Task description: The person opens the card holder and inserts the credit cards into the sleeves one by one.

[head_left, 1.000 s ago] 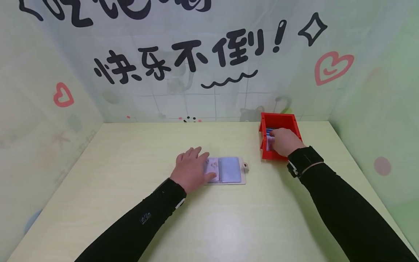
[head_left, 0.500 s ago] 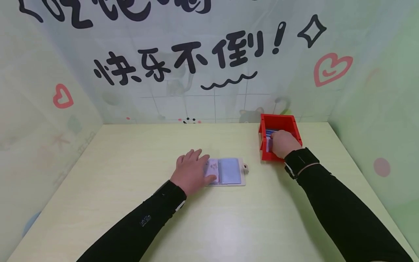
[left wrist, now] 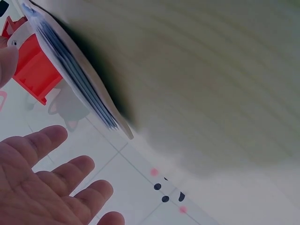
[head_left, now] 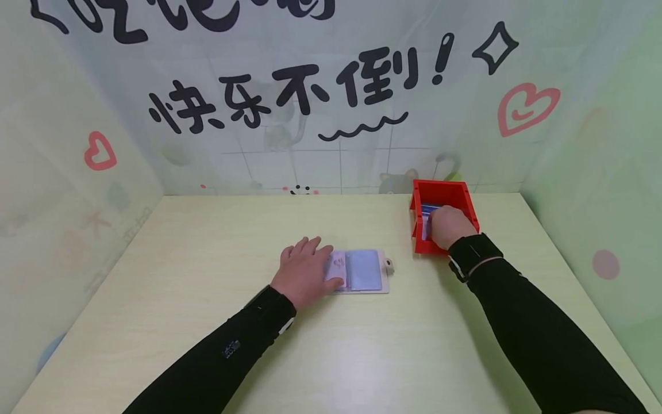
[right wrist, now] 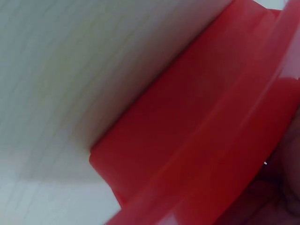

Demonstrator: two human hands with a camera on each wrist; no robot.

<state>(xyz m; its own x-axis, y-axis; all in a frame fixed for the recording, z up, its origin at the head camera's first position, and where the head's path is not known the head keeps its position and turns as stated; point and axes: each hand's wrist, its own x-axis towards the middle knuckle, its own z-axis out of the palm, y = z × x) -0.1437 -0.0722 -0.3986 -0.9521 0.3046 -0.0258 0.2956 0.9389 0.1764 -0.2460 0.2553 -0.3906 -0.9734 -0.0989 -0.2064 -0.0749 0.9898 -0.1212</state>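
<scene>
A small card holder [head_left: 366, 270] with clear sleeves lies opened flat mid-table, a snap tab [head_left: 389, 265] sticking out on its right. My left hand [head_left: 302, 271] is at its left side, fingers spread and thumb over the lower part of the left page. Edge-on in the left wrist view, the holder's sleeves [left wrist: 77, 70] form a thin stack beside that hand's loose fingers. At the back right, my right hand [head_left: 449, 226] reaches down into a red bin [head_left: 430, 247], over some bluish and lilac cards [head_left: 427, 214]. Its fingertips are hidden, so I cannot tell whether they grip a card.
The pale wooden table [head_left: 217, 247] meets a printed cloth backdrop [head_left: 289, 167] along its rear edge, with cloth sides at left and right. In the right wrist view, the bin's outer wall [right wrist: 164, 122] fills most of the picture.
My right hand has shifted only slightly within the bin, its wrist coming a little to the left. The left hand and the card holder stay in place.
</scene>
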